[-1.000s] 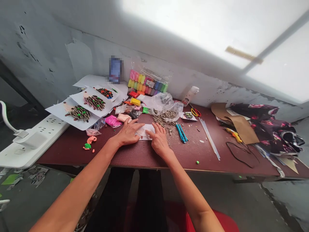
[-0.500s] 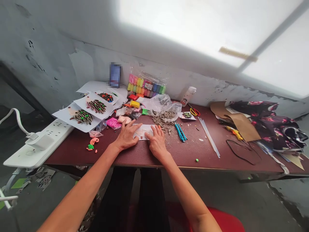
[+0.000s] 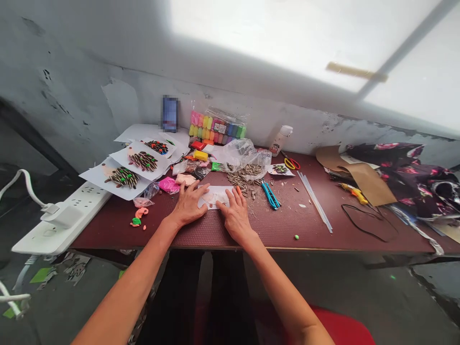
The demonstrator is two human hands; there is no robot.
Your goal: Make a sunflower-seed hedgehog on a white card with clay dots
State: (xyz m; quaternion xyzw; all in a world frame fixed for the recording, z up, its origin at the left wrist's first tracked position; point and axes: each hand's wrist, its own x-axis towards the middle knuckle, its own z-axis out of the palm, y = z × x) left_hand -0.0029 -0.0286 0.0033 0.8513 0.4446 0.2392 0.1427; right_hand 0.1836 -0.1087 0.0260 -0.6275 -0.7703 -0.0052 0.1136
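Observation:
A small white paper card (image 3: pixel 216 189) lies flat on the table between my hands, with a thin pale patch, perhaps clay, and small brown marks on it. My left hand (image 3: pixel 188 205) rests at the card's left side, fingers outstretched and thumb on its edge. From the right, my right hand (image 3: pixel 235 215) lies over the card with its fingers extended and its thumb on the pale patch. A small orange bit (image 3: pixel 239 190) shows by the right fingertips; whether it is held cannot be told. Beyond that hand spreads a heap of striped sunflower seeds (image 3: pixel 247 173).
Papers with seed hedgehogs (image 3: pixel 124 177) lie left, near a white power strip (image 3: pixel 59 232). Behind are clay packs (image 3: pixel 217 129), a phone (image 3: pixel 170 114) and a bottle (image 3: pixel 281 140). Right are a teal utility knife (image 3: pixel 270 195), scissors (image 3: pixel 292 163), glue sticks (image 3: pixel 315 203) and a glue gun (image 3: pixel 354 193).
The camera view has shifted slightly. My right hand has moved a little away from the left, so more of the card shows; both hands stay on it.

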